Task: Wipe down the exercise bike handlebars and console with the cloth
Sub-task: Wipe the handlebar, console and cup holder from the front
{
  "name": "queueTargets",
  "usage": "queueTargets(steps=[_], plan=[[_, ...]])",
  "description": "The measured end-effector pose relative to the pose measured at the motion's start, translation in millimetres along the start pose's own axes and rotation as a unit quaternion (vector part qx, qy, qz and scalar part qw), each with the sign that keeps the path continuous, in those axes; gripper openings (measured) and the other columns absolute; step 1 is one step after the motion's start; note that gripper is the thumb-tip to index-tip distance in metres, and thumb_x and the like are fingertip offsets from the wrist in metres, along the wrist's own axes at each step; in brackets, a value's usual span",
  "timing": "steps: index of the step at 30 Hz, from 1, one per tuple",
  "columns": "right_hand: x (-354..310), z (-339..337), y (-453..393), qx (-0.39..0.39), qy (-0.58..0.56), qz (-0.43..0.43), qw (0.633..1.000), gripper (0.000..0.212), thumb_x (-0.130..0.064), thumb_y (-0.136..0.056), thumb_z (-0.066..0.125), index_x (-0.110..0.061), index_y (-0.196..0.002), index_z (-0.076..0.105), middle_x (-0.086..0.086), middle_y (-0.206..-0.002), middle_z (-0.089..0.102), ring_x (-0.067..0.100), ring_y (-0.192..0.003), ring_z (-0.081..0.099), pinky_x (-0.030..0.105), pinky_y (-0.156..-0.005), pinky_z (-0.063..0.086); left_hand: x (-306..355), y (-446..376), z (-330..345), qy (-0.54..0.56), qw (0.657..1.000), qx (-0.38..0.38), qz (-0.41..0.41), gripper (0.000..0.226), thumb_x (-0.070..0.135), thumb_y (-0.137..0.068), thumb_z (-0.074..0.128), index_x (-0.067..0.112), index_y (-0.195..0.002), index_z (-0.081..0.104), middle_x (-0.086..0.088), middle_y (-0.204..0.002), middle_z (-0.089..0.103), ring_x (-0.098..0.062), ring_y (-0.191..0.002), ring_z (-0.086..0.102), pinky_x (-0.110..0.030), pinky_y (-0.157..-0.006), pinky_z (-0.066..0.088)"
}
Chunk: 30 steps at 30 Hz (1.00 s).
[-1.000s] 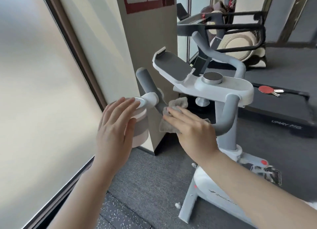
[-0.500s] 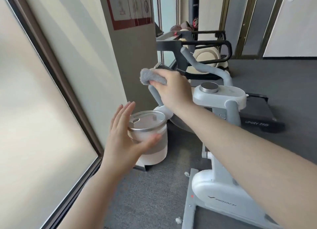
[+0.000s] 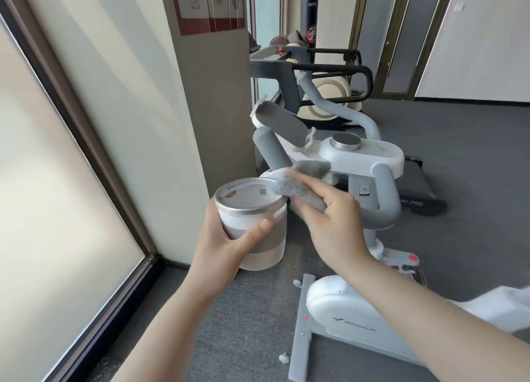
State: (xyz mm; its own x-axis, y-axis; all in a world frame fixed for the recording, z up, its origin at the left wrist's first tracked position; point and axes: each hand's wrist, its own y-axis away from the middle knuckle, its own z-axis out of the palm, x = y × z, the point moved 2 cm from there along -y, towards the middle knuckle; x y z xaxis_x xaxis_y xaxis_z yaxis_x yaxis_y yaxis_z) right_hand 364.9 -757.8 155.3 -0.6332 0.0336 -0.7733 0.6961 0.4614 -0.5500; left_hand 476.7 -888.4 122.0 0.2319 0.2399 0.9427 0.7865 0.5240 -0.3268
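A white exercise bike stands in front of me, with a white console (image 3: 364, 155) carrying a round silver knob and grey padded handlebars (image 3: 271, 149) curving out on both sides. My right hand (image 3: 329, 218) grips a grey cloth (image 3: 298, 192) against the left handlebar's base, just below the console. My left hand (image 3: 226, 238) holds a white and grey cup (image 3: 252, 218) with a silver lid, mounted at the bike's left side. A grey tablet tray (image 3: 282, 122) tilts up behind the console.
A beige pillar (image 3: 212, 100) and frosted window (image 3: 57, 181) close off the left. Behind the bike stand a black-framed treadmill (image 3: 321, 66) and a flat walking pad (image 3: 415, 192). Grey carpet (image 3: 459, 152) stretches to the right. The bike's white base (image 3: 352, 318) sits below my right arm.
My right hand has dropped with the cloth from the upper left handlebar tip to its base. My left hand, open beside the cup before, has closed around it.
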Motion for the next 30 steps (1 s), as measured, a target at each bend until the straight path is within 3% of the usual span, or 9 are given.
queueTargets(steps=[4,8,12,14,17,20,23,26,30], plan=[[-11,19,29,0.091,-0.158,0.020,0.983,0.032,-0.017,-0.088,0.065,-0.023,-0.119,0.067,-0.011,-0.115,0.069,0.006,-0.114,0.061,0.018,-0.096,0.046,5,-3,-4,-0.003,0.999,0.036,-0.018,0.074,0.071,-0.073,0.054,0.026,-0.131,0.046,0.011,-0.121,0.063,-0.004,-0.116,0.056,-0.020,-0.091,0.046],[-15,50,90,0.124,-0.103,-0.076,0.984,0.045,0.009,-0.083,0.065,-0.010,-0.124,0.060,0.004,-0.133,0.058,0.016,-0.128,0.052,0.034,-0.105,0.043,27,-14,-2,-0.127,0.988,0.089,0.022,0.062,0.064,-0.078,0.049,0.030,-0.129,0.050,0.011,-0.130,0.056,0.002,-0.120,0.051,-0.020,-0.099,0.041],[10,49,61,0.184,-0.091,-0.086,0.975,0.038,0.009,-0.086,0.060,0.003,-0.123,0.057,0.017,-0.133,0.055,0.023,-0.130,0.050,0.042,-0.107,0.042,46,-25,-4,-0.310,0.948,0.011,0.078,0.046,0.049,-0.094,0.036,0.026,-0.127,0.058,0.012,-0.141,0.047,0.008,-0.129,0.038,0.000,-0.093,0.030],[16,53,41,0.235,-0.132,-0.042,0.962,0.037,0.004,-0.088,0.059,0.003,-0.125,0.057,0.016,-0.134,0.055,0.020,-0.130,0.050,0.040,-0.106,0.043,45,-25,-6,-0.339,0.939,-0.008,0.060,0.049,0.047,-0.095,0.033,0.025,-0.134,0.053,0.015,-0.147,0.039,0.008,-0.136,0.028,-0.007,-0.105,0.025],[16,66,72,0.194,-0.128,-0.063,0.971,0.044,0.002,-0.091,0.057,-0.005,-0.134,0.050,0.010,-0.143,0.048,0.022,-0.134,0.045,0.042,-0.107,0.041,45,-25,-7,-0.355,0.934,-0.015,0.037,0.052,0.048,-0.095,0.030,0.025,-0.135,0.052,0.016,-0.147,0.038,0.011,-0.135,0.028,-0.019,-0.113,0.023],[23,62,85,0.161,-0.106,-0.102,0.976,0.049,0.008,-0.086,0.059,-0.006,-0.132,0.051,0.010,-0.140,0.051,0.023,-0.132,0.048,0.043,-0.106,0.041,51,-29,-9,-0.423,0.903,-0.063,0.033,0.056,0.053,-0.094,0.027,0.025,-0.136,0.051,0.016,-0.146,0.040,0.013,-0.133,0.028,-0.007,-0.109,0.017],[20,54,43,0.209,-0.121,-0.091,0.966,0.039,0.002,-0.088,0.057,-0.002,-0.127,0.053,0.013,-0.134,0.055,0.019,-0.129,0.051,0.037,-0.106,0.043,58,-36,-14,-0.487,0.863,-0.130,0.041,0.060,0.061,-0.094,0.020,0.031,-0.140,0.044,0.020,-0.147,0.037,0.019,-0.130,0.023,0.003,-0.102,0.013],[15,62,50,0.228,-0.139,-0.041,0.963,0.040,-0.002,-0.090,0.056,-0.005,-0.130,0.053,0.011,-0.136,0.055,0.018,-0.130,0.050,0.039,-0.105,0.044,60,-42,-13,-0.497,0.844,-0.198,0.037,0.063,0.069,-0.088,0.015,0.043,-0.142,0.035,0.027,-0.149,0.027,0.018,-0.134,0.018,-0.011,-0.111,0.016],[13,68,92,0.231,-0.100,-0.035,0.967,0.042,0.001,-0.085,0.061,-0.010,-0.126,0.057,0.006,-0.132,0.059,0.015,-0.127,0.053,0.036,-0.102,0.045,61,-42,-11,-0.420,0.867,-0.258,0.068,0.055,0.055,-0.091,0.028,0.035,-0.140,0.041,0.023,-0.148,0.032,0.014,-0.136,0.020,-0.030,-0.118,0.017]])
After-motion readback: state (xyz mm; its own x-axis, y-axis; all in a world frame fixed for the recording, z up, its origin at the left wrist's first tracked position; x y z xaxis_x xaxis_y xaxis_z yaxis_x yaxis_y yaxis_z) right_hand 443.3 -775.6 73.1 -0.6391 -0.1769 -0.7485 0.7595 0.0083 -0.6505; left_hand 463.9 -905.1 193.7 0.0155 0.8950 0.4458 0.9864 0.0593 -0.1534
